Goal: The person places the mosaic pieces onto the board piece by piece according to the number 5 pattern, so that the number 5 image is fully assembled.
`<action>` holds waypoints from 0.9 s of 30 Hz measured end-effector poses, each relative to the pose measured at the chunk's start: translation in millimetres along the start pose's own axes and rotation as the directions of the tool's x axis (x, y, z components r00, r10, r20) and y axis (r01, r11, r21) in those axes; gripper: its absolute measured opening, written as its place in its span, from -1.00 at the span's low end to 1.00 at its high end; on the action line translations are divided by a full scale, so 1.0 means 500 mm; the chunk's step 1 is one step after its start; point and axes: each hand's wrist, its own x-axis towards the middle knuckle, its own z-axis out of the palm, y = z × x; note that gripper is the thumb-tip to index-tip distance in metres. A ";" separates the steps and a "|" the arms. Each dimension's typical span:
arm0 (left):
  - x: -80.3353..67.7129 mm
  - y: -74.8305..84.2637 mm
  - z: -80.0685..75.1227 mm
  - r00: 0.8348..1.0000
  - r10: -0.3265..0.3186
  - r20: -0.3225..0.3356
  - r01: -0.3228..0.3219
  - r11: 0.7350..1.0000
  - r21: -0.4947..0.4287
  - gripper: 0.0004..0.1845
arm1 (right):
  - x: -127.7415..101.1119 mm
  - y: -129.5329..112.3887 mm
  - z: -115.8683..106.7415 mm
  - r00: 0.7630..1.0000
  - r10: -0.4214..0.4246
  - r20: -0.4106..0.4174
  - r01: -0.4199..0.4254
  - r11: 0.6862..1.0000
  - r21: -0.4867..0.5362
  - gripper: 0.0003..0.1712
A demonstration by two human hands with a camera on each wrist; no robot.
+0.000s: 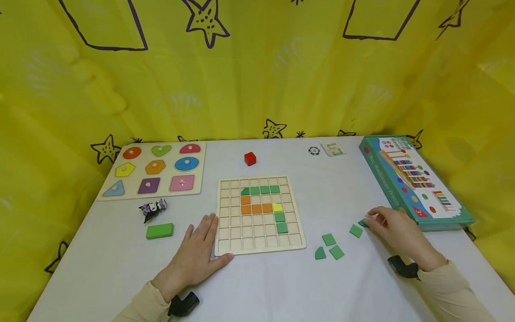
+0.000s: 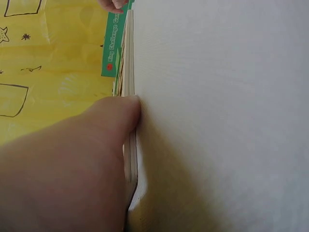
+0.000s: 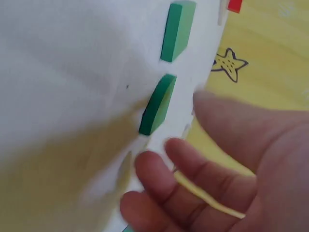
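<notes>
My left hand (image 1: 192,255) lies at the lower left corner of a wooden grid board (image 1: 257,243), fingers straight along its left side. In the left wrist view its thumb (image 2: 118,113) rests against the board's front edge. Green, orange and yellow tiles form a bent line in the grid. To the right, my right hand (image 1: 396,230) hovers over a green quarter-round tile (image 3: 158,105), thumb and fingers apart with nothing between them. Next to that piece lies a green square tile (image 1: 356,230). Closer to the board are two more green squares and another quarter-round tile (image 1: 320,253).
A shape puzzle board (image 1: 134,173) lies at the back left, with a small dark figurine (image 1: 153,209) and a green block (image 1: 159,231) before it. A red cube (image 1: 250,158), a round chip (image 1: 314,150) and a pattern card (image 1: 333,148) sit behind. A game box (image 1: 414,179) stands right.
</notes>
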 end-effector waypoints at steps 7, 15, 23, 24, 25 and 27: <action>-0.002 -0.002 0.001 1.000 -0.001 -0.002 0.001 1.000 -0.005 0.08 | 0.011 -0.015 0.007 0.999 0.021 0.037 -0.020 0.999 -0.038 -0.71; 0.000 -0.003 0.001 1.000 0.010 -0.009 -0.010 1.000 0.008 0.08 | 0.028 -0.062 0.009 1.000 -0.015 0.003 0.015 1.000 0.009 -0.70; -0.001 -0.001 -0.003 1.000 -0.006 0.000 0.006 1.000 -0.008 0.07 | 0.073 -0.230 0.057 0.953 -0.285 0.100 0.275 0.956 0.101 -0.77; -0.001 0.000 -0.003 1.000 -0.005 0.001 0.005 1.000 -0.009 0.07 | 0.077 -0.245 0.066 0.937 -0.330 0.114 0.320 0.943 0.094 -0.76; -0.001 0.001 -0.003 1.000 -0.002 -0.001 0.002 1.000 -0.013 0.07 | 0.081 -0.259 0.075 0.918 -0.376 0.123 0.368 0.926 0.086 -0.75; 0.000 0.002 -0.003 1.000 0.004 -0.005 -0.004 1.000 -0.018 0.07 | 0.086 -0.278 0.092 0.882 -0.452 0.134 0.446 0.892 0.071 -0.74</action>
